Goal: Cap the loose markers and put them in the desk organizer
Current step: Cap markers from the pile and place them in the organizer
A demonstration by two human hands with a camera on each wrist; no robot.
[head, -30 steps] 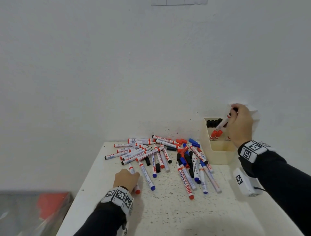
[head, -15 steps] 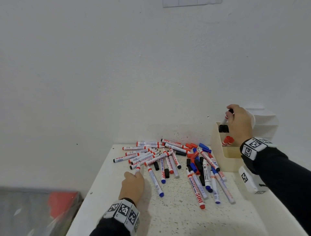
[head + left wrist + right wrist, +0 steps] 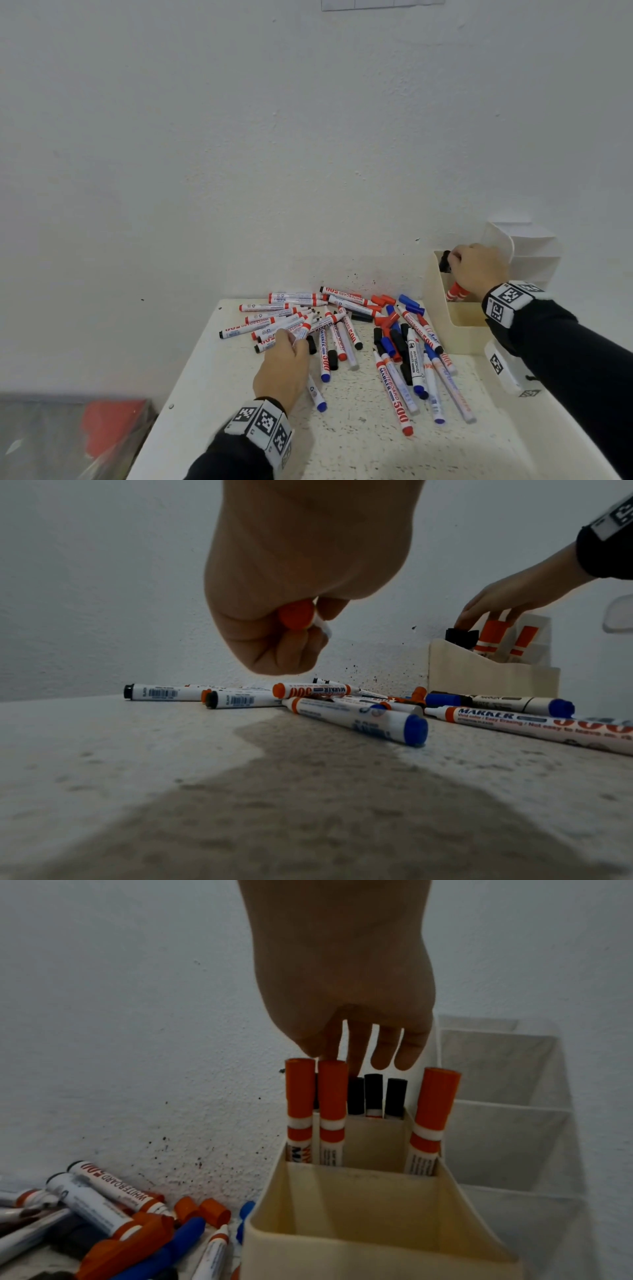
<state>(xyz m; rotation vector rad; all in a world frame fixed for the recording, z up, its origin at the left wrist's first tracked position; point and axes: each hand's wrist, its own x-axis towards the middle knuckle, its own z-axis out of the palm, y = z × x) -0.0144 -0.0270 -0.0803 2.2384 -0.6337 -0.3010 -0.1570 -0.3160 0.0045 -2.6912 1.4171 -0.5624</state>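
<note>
Left hand (image 3: 274, 631) pinches a white, red-ended marker (image 3: 296, 615), seemingly uncapped.

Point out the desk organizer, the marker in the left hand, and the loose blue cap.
desk organizer (image 3: 342, 1240), right wrist view, front wall.
red-ended marker (image 3: 296, 614), left wrist view, end plug.
loose blue cap (image 3: 411, 303), head view, middle.

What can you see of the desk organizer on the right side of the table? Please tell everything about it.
The desk organizer is a cream box, plastic by its look, standing upright on the table by the wall. Inner walls split it into stepped compartments. The back one holds black-capped markers, the next one three red-capped markers, all cap up; the front one looks empty. The right hand reaches over the black caps.
</note>
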